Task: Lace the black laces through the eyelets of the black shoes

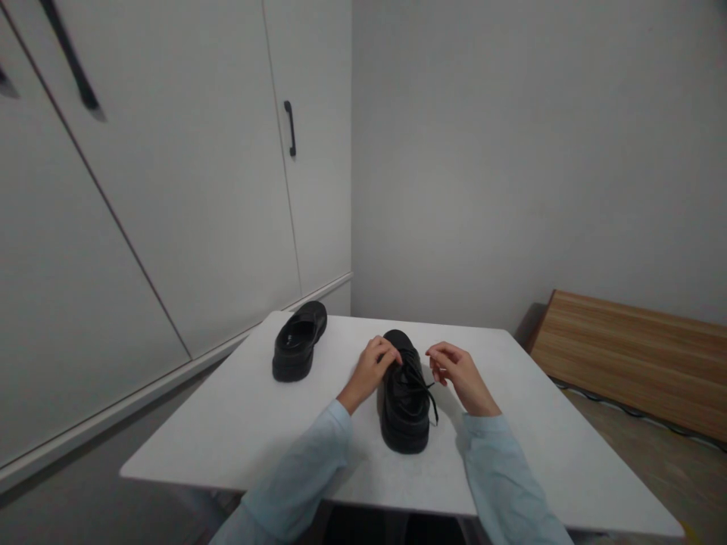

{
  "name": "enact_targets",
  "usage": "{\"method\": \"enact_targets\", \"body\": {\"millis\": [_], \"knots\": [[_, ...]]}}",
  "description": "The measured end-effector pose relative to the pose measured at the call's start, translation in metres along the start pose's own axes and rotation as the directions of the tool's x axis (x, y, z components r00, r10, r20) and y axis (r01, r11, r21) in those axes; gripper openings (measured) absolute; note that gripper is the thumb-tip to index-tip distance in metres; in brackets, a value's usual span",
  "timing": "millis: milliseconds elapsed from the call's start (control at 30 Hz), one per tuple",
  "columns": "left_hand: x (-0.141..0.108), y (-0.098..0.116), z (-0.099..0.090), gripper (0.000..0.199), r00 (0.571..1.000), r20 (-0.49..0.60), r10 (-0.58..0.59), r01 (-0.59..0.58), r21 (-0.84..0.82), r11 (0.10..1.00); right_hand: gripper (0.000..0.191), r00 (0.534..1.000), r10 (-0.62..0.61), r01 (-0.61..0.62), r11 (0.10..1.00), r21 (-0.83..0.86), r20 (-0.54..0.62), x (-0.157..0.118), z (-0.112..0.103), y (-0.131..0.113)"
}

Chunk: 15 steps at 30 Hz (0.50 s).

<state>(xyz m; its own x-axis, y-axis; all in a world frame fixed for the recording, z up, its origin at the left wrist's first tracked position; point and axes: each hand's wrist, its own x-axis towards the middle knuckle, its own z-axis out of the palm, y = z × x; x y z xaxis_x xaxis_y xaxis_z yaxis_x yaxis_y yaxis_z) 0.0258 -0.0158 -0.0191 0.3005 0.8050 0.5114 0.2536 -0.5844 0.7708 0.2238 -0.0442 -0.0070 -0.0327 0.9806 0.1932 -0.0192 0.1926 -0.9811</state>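
A black lace-up shoe stands on the white table, its toe pointing away from me and its heel nearer. My left hand is at the left side of the laced part, fingers bent and fingertips pinched at the shoelace; the exact grip is partly hidden. To the right of the shoe, my right hand hovers with loosely curled fingers, thumb apart, and nothing visible in it. Loose lace ends hang over the shoe's right side, close to the right fingertips.
Another black shoe sits at the table's far left. The white table borders white cabinets with dark handles on the left and a grey wall behind. A wood-grain panel leans at the right, beyond the table edge.
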Motion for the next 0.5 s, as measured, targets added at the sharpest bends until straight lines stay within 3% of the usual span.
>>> {"method": "enact_targets", "body": {"millis": [167, 333, 500], "knots": [[0.003, -0.003, -0.002, 0.020, 0.997, -0.076, -0.001, -0.002, -0.040, 0.999, 0.021, 0.997, -0.083, 0.079, 0.966, -0.245, -0.006, 0.007, 0.005, 0.012], [0.002, -0.006, 0.000, 0.024, 0.999, -0.021, 0.038, -0.039, -0.042, 0.998, 0.020, 0.987, -0.156, 0.154, 0.926, -0.343, 0.022, 0.011, 0.007, 0.018], [0.002, -0.010, 0.002, 0.026, 0.999, 0.035, -0.007, 0.008, -0.031, 0.999, 0.020, 0.984, -0.175, 0.172, 0.918, -0.356, 0.026, 0.011, 0.011, 0.020]]}}
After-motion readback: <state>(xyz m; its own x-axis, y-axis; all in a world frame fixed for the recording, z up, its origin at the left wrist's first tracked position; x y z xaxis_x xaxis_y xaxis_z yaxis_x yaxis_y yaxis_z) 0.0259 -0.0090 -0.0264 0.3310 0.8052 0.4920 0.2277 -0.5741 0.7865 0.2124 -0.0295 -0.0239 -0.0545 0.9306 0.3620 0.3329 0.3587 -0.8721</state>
